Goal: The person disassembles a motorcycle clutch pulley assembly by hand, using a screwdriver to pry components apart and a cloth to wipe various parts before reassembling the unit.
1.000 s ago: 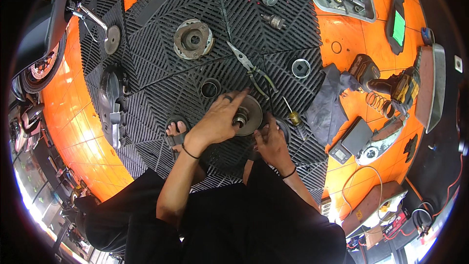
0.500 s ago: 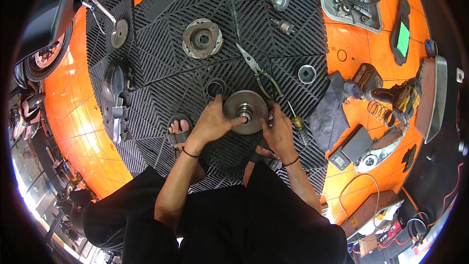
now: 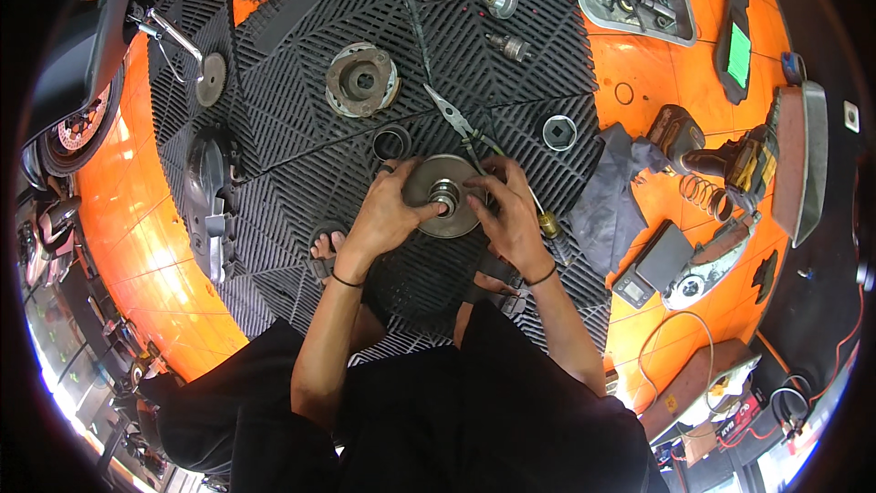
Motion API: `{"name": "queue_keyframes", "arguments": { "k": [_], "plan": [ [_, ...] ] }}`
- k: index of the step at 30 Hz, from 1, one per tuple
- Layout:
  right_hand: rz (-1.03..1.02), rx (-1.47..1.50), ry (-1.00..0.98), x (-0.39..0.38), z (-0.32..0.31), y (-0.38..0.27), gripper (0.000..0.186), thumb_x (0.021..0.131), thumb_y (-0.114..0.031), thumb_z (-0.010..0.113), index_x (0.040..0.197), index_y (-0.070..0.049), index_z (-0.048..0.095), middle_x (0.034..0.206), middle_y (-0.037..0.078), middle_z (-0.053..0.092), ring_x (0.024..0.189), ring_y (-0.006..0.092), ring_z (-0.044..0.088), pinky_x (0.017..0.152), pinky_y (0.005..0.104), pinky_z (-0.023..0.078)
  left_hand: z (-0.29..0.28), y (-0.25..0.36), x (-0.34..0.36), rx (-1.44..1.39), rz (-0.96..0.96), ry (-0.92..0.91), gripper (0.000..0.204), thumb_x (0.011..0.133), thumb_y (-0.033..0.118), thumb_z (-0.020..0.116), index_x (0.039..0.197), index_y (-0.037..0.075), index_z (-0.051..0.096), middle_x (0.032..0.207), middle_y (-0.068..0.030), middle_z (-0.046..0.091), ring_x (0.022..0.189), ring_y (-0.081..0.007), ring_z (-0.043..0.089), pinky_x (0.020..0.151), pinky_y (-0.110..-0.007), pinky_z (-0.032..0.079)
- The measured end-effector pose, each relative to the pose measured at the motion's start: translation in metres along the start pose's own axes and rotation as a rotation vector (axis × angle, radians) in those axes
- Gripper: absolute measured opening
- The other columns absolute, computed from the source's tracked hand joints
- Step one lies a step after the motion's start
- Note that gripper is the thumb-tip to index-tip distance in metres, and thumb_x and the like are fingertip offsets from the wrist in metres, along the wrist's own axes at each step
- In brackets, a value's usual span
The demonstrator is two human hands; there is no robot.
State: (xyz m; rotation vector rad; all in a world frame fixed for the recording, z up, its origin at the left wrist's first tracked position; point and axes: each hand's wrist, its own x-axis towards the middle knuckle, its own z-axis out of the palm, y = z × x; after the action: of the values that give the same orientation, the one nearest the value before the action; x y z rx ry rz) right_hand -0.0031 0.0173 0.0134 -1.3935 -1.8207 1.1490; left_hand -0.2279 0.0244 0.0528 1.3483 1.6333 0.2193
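Between the two hands, on the black slatted mat (image 3: 292,151), lies a round metal disc (image 3: 441,167), its stepped hub (image 3: 444,190) pointing up. The left hand (image 3: 385,210) is partly open and curved around the disc's near-left side, with the fingers at the rim and the thumb laid across to the hub. The right hand (image 3: 513,219) is half open too, its bent fingers spread over the disc's right side; how firmly it presses, I cannot tell.

Just beyond the left hand's fingertips stands a short dark metal ring (image 3: 406,139), and farther ahead lies a thick round part (image 3: 362,80) with a hole in its centre. Ahead of the right hand are pliers (image 3: 452,114), their handles ending close to its fingers. Just right of that hand lies a screwdriver (image 3: 547,224) with a yellowish handle; a round metal socket (image 3: 559,133) sits ahead and to the right. Farther right of the right hand are a crumpled grey cloth (image 3: 610,194), a coil spring (image 3: 704,192) and a yellow-and-black power tool (image 3: 753,169). Well left of the left hand lies a black curved cover (image 3: 208,192).
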Motion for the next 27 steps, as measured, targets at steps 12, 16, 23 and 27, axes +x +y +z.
{"name": "queue_keyframes", "arguments": {
  "k": [12,16,23,27],
  "plan": [
    [-0.087,0.02,-0.278,0.024,-0.004,0.018,0.024,0.086,-0.013,0.078,0.109,-0.007,0.077,0.149,0.015,0.051,0.137,0.034,0.047,0.116,0.0445,0.035,0.004,-0.011,0.003,-0.056,0.042,-0.012,0.079,0.077,0.031,0.088,0.14,-0.007,0.057,0.13,-0.0256,0.063,0.12,-0.0387,0.063,0.104,-0.044,0.049],
    [-0.031,0.054,-0.303,0.025,-0.004,0.02,0.021,0.085,-0.014,0.078,0.105,-0.007,0.079,0.157,0.014,0.047,0.139,0.0336,0.045,0.118,0.0439,0.033,0.002,-0.01,0.005,-0.027,0.07,-0.016,0.08,0.077,0.029,0.087,0.141,-0.007,0.056,0.132,-0.0266,0.061,0.123,-0.0391,0.06,0.106,-0.045,0.047],
    [0.027,0.06,-0.169,0.003,0.003,0.016,0.022,0.082,-0.011,0.079,0.104,-0.008,0.079,0.157,0.011,0.048,0.137,0.032,0.044,0.115,0.0427,0.034,-0.004,0.006,0.009,0.007,0.083,-0.147,0.082,0.077,0.029,0.088,0.144,-0.005,0.055,0.129,-0.0238,0.061,0.119,-0.0385,0.059,0.107,-0.045,0.046],
    [0.078,0.043,-0.144,-0.004,0.008,0.013,0.023,0.081,-0.009,0.079,0.105,-0.006,0.078,0.156,0.01,0.048,0.129,0.0309,0.047,0.112,0.0427,0.035,0.0,-0.001,0.009,0.014,0.131,-0.127,0.082,0.077,0.028,0.088,0.145,-0.004,0.055,0.134,-0.0217,0.057,0.119,-0.0374,0.059,0.107,-0.044,0.046]
  ]
}}
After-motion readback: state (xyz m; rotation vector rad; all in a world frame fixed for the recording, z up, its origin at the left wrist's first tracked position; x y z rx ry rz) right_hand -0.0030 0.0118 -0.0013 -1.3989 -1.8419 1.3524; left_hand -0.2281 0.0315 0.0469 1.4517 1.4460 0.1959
